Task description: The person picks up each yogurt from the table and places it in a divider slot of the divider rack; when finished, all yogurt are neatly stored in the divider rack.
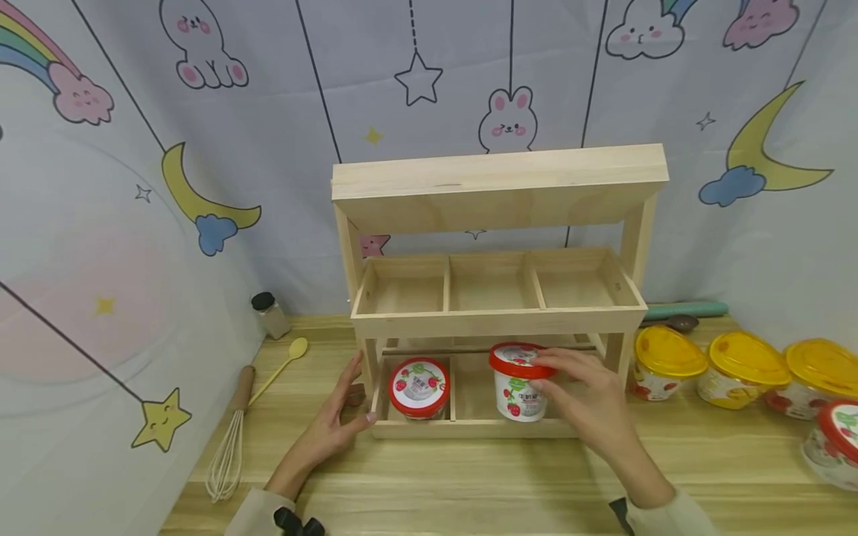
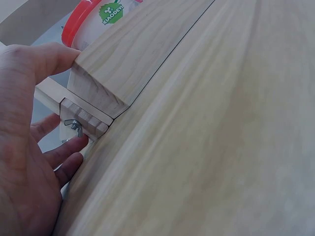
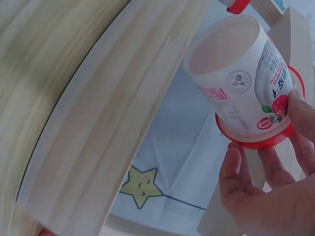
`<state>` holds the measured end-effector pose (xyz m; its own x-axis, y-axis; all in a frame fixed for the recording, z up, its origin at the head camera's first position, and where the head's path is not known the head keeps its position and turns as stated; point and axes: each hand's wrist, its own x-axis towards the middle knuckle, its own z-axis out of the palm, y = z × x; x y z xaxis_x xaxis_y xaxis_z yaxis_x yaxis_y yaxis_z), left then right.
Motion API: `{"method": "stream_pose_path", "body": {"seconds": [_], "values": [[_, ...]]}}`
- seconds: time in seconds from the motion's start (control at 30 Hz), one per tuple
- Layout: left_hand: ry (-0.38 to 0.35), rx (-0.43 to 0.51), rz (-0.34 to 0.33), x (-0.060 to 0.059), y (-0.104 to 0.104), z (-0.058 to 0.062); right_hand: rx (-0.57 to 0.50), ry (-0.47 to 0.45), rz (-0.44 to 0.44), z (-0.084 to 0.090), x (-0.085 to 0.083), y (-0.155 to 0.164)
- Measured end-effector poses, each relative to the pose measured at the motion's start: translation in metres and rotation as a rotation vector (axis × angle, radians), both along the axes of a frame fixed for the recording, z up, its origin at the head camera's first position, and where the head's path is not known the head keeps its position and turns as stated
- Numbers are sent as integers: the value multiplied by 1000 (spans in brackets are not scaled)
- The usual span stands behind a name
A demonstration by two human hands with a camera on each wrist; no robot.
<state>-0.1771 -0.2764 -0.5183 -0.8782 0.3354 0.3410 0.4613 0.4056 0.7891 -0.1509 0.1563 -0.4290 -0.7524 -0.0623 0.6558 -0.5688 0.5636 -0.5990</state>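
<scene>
- The right hand (image 1: 593, 394) grasps a white tapered cup with a glossy red rim lid and strawberry print (image 1: 518, 398), fingertips and thumb at its upper part.
- That cup hangs above the wooden lower tray (image 1: 469, 429), right of the visible divider; its round, smooth base shows clear of the tray's front edge.
- The left hand (image 1: 328, 424) is loosely spread, grasping nothing fully: its thumb touches the tray's squared front corner, its fingers beside a metal wing nut (image 2: 75, 127).
- A second red-lidded white cup (image 1: 421, 391) sits in the lower tray's left compartment, near the divider.
- The pale, straight-grained wooden stand (image 1: 499, 324) has flat boards, crisp edges, a slanted top and an upper tray with three open-topped compartments.
- Open room lies between upper tray and top board; a streaky wood-grain tabletop (image 1: 436, 484) stretches in front, between the forearms.
- Right of the stand, three yellow-lidded round tubs (image 1: 742, 372) line up near another red-lidded cup (image 1: 841, 439).
- Left lies a wire whisk with a wooden handle (image 1: 228, 447), beside a yellow spoon (image 1: 295, 351).
</scene>
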Motion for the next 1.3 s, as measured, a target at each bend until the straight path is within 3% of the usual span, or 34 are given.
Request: {"method": "stream_pose_path", "body": {"seconds": [0.63, 1.03, 1.3], "values": [[4, 2, -14, -1, 0, 2, 73, -48, -34, -12, -12, -30], [-1, 6, -9, 0, -1, 2, 118, 35, -24, -30, -20, -42], [-7, 9, -8, 0, 0, 1, 210, 56, -4, -38, -10, -44]]}}
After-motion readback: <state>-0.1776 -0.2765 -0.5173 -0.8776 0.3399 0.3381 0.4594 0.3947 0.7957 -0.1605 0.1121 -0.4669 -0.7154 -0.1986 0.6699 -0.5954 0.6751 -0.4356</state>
